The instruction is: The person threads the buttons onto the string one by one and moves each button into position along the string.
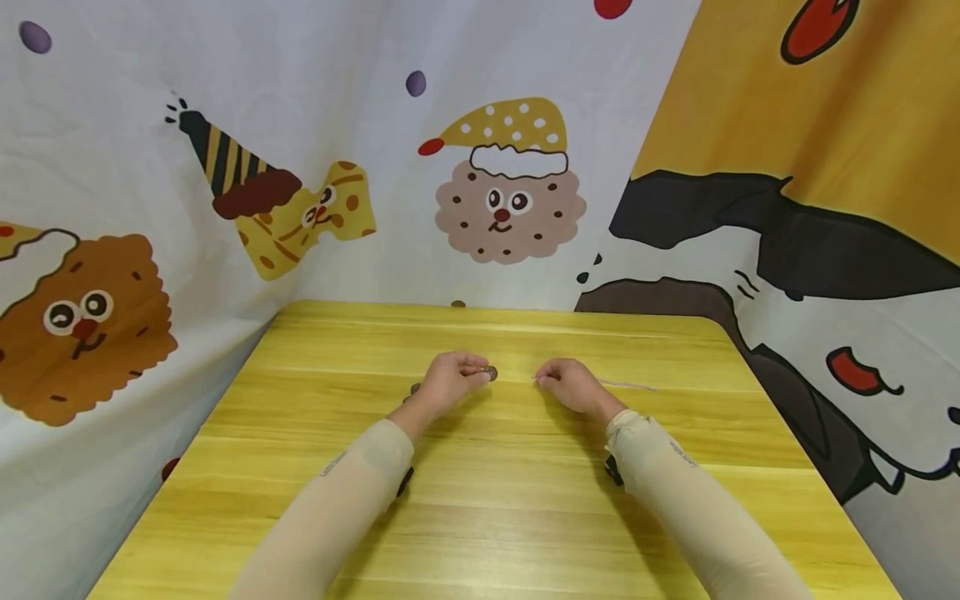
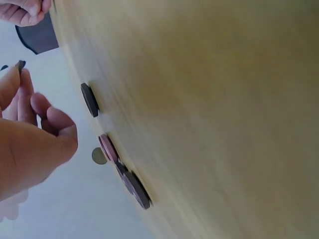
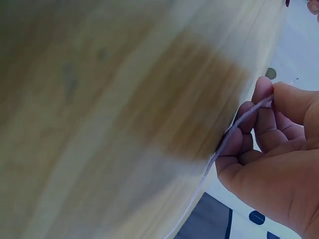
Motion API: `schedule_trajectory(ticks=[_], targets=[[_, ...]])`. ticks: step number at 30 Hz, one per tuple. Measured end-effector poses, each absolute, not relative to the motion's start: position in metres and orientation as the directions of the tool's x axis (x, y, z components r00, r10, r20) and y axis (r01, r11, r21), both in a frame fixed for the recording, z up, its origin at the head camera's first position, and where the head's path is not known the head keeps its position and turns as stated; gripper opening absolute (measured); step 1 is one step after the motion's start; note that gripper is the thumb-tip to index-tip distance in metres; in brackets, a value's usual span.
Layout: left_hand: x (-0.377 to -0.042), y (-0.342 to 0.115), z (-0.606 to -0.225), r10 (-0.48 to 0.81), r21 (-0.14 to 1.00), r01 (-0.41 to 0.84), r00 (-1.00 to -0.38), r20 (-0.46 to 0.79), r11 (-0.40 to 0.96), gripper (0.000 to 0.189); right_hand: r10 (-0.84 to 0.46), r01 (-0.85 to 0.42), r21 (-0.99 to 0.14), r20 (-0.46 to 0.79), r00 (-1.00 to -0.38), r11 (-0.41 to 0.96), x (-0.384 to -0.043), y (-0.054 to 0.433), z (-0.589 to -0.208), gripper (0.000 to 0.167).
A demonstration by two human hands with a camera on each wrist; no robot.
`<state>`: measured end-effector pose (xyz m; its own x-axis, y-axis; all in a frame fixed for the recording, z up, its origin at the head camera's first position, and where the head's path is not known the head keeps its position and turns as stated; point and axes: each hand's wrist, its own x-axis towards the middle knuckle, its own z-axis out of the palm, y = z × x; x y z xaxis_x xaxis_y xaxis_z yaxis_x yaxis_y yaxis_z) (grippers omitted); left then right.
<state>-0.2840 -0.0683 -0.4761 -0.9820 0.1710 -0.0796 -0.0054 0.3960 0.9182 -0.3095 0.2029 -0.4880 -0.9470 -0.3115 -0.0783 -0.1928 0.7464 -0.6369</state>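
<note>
My left hand [image 1: 452, 379] pinches a small brown button-like disc [image 1: 491, 372] between thumb and fingertips, above the far middle of the table. In the left wrist view the disc [image 2: 20, 65] shows edge-on at the fingertips. Facing it across a short gap, my right hand [image 1: 573, 385] pinches a thin pale cord [image 1: 630, 385] close to its end. The right wrist view shows the cord [image 3: 234, 128] running from thumb and forefinger past the curled fingers and down to the tabletop. Several more discs, among them a dark one [image 2: 89, 99] and a reddish one [image 2: 107, 148], lie near my left wrist.
The wooden table [image 1: 495, 517] has its far edge against a hanging cloth [image 1: 390, 275] printed with cartoon figures. Both forearms reach over the table from the near side, in pale sleeves [image 1: 337, 500].
</note>
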Motion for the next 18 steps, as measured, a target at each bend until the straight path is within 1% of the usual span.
schedule_trajectory(ticks=[6, 11, 15, 18], targets=[[-0.282, -0.064, -0.477, 0.115, 0.917, -0.010, -0.992, -0.061, 0.398, 0.021, -0.281, -0.162, -0.666, -0.075, -0.957, 0.729, -0.305, 0.200, -0.488, 0.021], [-0.281, -0.059, -0.477, 0.081, 0.928, -0.026, -0.995, -0.060, 0.371, 0.021, -0.266, -0.153, -0.687, -0.060, -0.962, 0.710, -0.300, 0.195, -0.483, 0.023], [-0.280, -0.055, -0.477, 0.066, 0.935, -0.010, -0.997, -0.036, 0.354, 0.021, -0.265, -0.146, -0.723, -0.053, -0.963, 0.675, -0.294, 0.188, -0.476, 0.026], [-0.279, -0.051, -0.478, 0.051, 0.930, -0.003, -0.998, -0.023, 0.367, 0.021, -0.282, -0.149, -0.746, -0.054, -0.958, 0.649, -0.290, 0.184, -0.471, 0.027]])
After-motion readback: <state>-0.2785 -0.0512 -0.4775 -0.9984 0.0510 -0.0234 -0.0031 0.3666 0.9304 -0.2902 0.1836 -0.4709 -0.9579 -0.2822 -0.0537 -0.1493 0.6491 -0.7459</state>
